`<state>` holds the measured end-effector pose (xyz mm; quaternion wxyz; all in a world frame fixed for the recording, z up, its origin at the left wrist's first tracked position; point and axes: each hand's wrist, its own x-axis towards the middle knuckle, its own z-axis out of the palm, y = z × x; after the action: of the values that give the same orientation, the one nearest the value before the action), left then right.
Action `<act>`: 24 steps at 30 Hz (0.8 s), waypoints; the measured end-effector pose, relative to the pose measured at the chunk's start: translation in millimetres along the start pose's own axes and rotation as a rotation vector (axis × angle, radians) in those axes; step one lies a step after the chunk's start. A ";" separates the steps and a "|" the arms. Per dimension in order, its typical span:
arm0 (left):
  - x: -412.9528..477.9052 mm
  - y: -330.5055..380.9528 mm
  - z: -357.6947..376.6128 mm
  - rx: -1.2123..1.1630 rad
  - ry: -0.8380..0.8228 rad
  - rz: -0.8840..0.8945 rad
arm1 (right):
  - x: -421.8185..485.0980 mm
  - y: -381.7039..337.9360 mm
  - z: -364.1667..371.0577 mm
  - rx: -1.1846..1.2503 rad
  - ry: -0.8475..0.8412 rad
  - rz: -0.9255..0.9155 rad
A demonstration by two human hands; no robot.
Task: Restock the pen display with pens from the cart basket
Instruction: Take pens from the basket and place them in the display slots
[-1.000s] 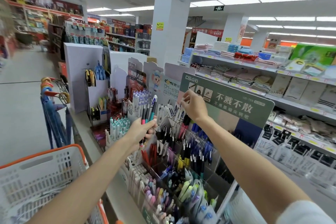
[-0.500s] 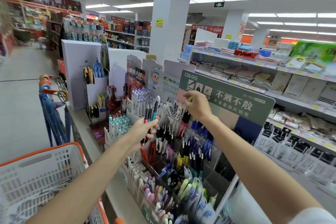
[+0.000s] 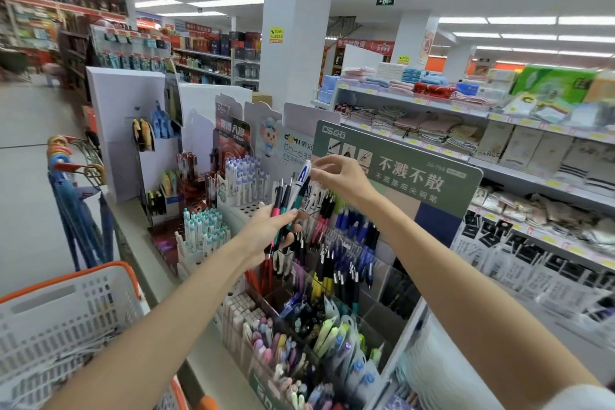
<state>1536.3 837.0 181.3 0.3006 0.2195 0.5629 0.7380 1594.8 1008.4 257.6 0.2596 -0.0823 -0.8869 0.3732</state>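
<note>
A bundle of pens is held in the air just in front of the upper rows of the pen display, gripped low on the barrels by the left hand with fingers and thumb curled round them. The likely trouble: pulling one pen free could loosen the rest, so they slide out and drop among the wrong compartments, or knock standing pens over. The bundle stands nearly upright, long axis leaning up and to the right, top ends above the hand and lower ends hanging below it. A white-and-blue pen sticks out highest. The right hand has its fingers loosely spread, fingertips right at that pen's top; whether they pinch it cannot be told. The cart basket sits low at the left, well apart
</note>
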 end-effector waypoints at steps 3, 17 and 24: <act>-0.9 0.7 2.2 -0.012 -0.008 -0.013 | -1.1 -1.2 5.1 0.057 -0.019 0.031; -3.2 -6.2 -25.0 -0.158 0.213 -0.011 | -16.9 -12.5 -4.3 0.192 0.175 0.033; -10.4 -24.2 -24.3 -0.079 0.231 -0.022 | -63.1 -14.6 -8.3 -0.020 0.297 -0.082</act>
<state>1532.5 817.3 151.7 0.2505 0.1149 0.5667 0.7765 1653.6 981.7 247.6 0.4022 -0.1030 -0.8449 0.3374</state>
